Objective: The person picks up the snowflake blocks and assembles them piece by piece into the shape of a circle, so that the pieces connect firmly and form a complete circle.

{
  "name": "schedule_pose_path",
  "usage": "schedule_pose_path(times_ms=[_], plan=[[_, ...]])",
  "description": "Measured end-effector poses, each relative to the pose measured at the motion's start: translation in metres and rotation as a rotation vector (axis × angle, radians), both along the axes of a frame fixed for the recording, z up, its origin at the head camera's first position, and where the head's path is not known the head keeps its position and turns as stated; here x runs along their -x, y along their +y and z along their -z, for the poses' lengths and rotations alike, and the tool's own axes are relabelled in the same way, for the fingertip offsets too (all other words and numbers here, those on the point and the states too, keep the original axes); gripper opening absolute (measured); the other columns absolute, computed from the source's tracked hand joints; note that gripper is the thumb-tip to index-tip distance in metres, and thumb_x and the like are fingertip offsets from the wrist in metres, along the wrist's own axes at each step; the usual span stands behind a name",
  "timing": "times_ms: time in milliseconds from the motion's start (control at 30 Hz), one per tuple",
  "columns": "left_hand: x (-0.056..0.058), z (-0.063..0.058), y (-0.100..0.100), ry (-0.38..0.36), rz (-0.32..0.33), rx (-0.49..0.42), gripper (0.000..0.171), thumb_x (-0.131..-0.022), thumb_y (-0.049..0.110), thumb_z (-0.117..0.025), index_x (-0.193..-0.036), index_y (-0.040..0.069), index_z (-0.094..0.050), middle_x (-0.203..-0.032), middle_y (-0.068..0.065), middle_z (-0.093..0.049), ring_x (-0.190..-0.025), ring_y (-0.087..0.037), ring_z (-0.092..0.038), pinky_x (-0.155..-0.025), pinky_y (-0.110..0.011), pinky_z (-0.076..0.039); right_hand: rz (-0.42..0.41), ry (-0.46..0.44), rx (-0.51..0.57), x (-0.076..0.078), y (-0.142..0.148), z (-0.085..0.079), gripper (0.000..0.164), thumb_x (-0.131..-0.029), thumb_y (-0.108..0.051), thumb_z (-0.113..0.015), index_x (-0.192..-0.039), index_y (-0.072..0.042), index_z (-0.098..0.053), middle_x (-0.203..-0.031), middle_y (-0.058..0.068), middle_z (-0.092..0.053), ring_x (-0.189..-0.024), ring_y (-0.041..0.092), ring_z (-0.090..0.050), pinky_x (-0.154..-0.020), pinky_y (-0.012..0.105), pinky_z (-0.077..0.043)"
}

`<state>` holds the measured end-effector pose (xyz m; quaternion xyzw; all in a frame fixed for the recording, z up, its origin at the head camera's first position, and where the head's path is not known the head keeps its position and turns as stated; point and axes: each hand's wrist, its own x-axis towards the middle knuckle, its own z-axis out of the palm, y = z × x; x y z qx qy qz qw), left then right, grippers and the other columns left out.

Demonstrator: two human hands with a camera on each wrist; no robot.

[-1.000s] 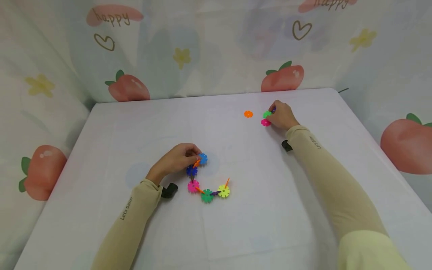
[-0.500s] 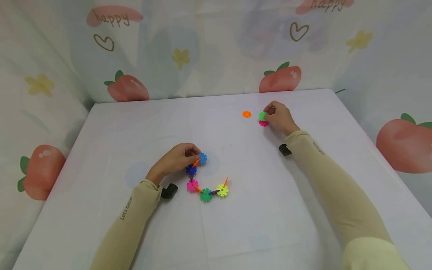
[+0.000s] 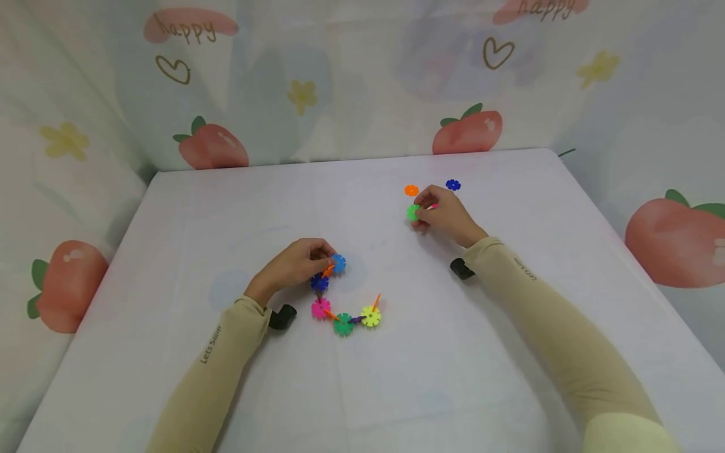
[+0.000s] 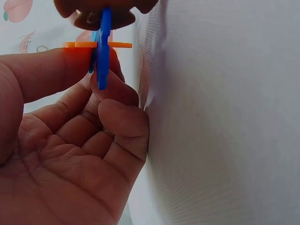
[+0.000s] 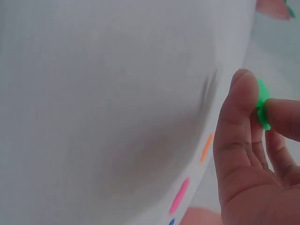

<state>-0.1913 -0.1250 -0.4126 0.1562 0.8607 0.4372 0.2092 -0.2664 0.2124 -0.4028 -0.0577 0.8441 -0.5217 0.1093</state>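
A curved chain of notched plastic discs lies on the table, running from a light blue disc [image 3: 338, 263] through dark blue, pink [image 3: 320, 308] and green [image 3: 343, 324] to a yellow disc [image 3: 370, 316]. Orange, brown and purple discs stand on edge between them. My left hand [image 3: 294, 264] pinches the chain's far end at an orange disc [image 4: 79, 45] beside the light blue one. Farther right, my right hand [image 3: 444, 214] pinches a bright green disc [image 3: 413, 212] between thumb and fingers, raised off the table in the right wrist view.
Behind the right hand lie a loose orange disc [image 3: 411, 190] and a dark blue disc [image 3: 453, 185]. A pink disc [image 5: 179, 196] is mostly covered by that hand in the head view. The white tablecloth [image 3: 272, 390] ends at a printed curtain [image 3: 351, 94] at the back.
My right hand has picked up the bright green disc and carried it left and nearer, uncovering the dark blue disc. The left hand stays in place on the chain.
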Motion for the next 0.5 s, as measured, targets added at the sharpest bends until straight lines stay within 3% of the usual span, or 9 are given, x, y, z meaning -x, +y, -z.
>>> schedule_pose_path(times_ms=[500], plan=[[0.001, 0.001, 0.002, -0.023, -0.019, 0.013, 0.021, -0.109, 0.016, -0.063, -0.121, 0.0, -0.069, -0.106, -0.009, -0.069, -0.093, -0.023, -0.061, -0.085, -0.035, -0.051, -0.227, 0.001, 0.082, -0.044, -0.06, 0.006, 0.011, -0.099, 0.004, -0.067, -0.11, 0.006, -0.067, -0.101, 0.019, -0.066, -0.076, 0.027, -0.073, -0.069, 0.032, -0.059]])
